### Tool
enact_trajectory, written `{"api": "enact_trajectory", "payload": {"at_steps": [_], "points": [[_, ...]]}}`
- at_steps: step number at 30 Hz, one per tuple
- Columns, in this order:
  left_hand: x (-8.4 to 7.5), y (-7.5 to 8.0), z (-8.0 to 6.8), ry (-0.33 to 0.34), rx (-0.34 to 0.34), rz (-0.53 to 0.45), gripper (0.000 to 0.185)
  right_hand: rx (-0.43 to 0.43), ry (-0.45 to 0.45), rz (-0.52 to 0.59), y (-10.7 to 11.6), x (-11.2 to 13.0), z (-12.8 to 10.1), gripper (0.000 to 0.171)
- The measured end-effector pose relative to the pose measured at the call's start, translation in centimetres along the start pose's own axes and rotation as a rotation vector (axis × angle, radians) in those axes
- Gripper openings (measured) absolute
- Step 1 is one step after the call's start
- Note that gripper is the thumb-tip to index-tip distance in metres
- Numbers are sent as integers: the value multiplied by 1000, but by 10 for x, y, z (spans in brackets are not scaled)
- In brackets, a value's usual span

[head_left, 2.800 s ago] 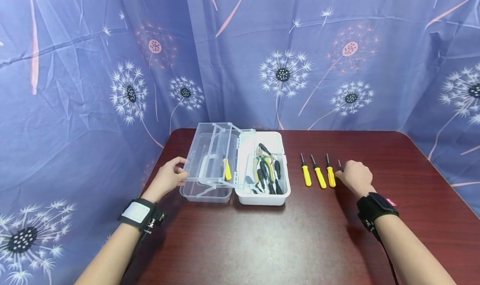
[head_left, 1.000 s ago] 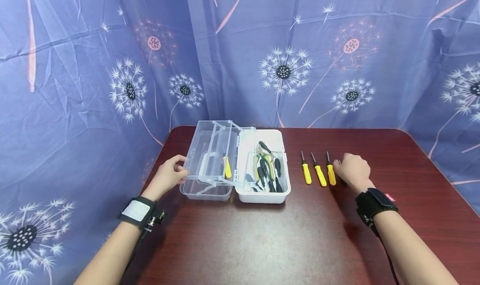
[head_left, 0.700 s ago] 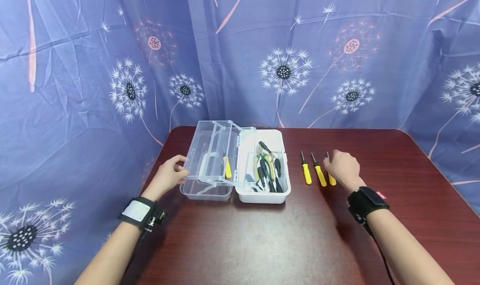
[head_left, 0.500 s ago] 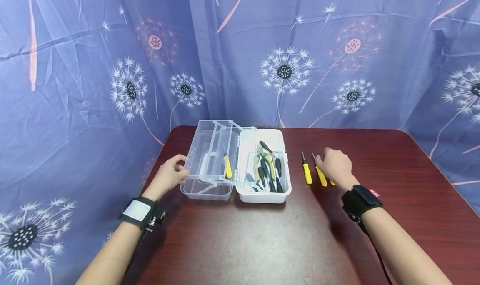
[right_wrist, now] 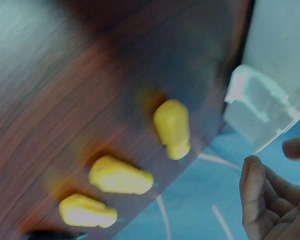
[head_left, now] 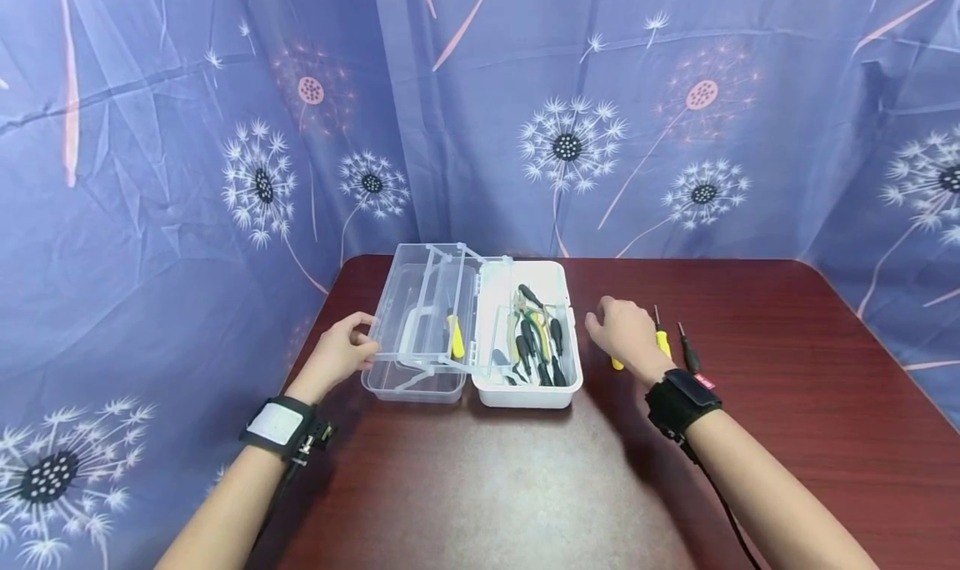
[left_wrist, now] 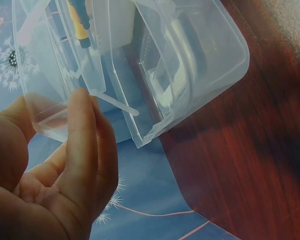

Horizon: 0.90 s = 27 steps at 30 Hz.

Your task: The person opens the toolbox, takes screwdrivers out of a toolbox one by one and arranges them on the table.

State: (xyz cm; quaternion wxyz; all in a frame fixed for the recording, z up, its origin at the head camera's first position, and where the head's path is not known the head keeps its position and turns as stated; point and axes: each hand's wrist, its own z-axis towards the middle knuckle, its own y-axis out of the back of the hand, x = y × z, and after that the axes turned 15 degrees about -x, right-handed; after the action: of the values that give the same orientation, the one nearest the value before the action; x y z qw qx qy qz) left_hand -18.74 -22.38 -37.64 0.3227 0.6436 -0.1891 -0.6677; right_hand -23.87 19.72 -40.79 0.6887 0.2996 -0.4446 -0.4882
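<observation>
Clear lid [head_left: 410,324] pinched by left hand [head_left: 341,352]. Right hand [head_left: 624,335] empty, thumb and fingers apart, held over surface [head_left: 487,487] right of white toolbox [head_left: 525,397]. Yellow screwdrivers [right_wrist: 121,176] laid beneath and just right of that nearer hand, long axes near-to-far.

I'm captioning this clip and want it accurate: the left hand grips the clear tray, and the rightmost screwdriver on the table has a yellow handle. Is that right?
Not quite: the rightmost screwdriver on the table has a black handle, as the head view shows. The left hand does grip the clear tray.
</observation>
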Motion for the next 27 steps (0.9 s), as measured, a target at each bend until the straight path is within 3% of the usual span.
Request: {"api": "enact_trajectory", "payload": {"at_steps": [11,27], "points": [[2,-1,1,5,-1,-18,43,16,74,31,-8,29,-11,32],[4,1,1,-2,-2,-32,43,23,65,5,-19,33,-19,34]]}}
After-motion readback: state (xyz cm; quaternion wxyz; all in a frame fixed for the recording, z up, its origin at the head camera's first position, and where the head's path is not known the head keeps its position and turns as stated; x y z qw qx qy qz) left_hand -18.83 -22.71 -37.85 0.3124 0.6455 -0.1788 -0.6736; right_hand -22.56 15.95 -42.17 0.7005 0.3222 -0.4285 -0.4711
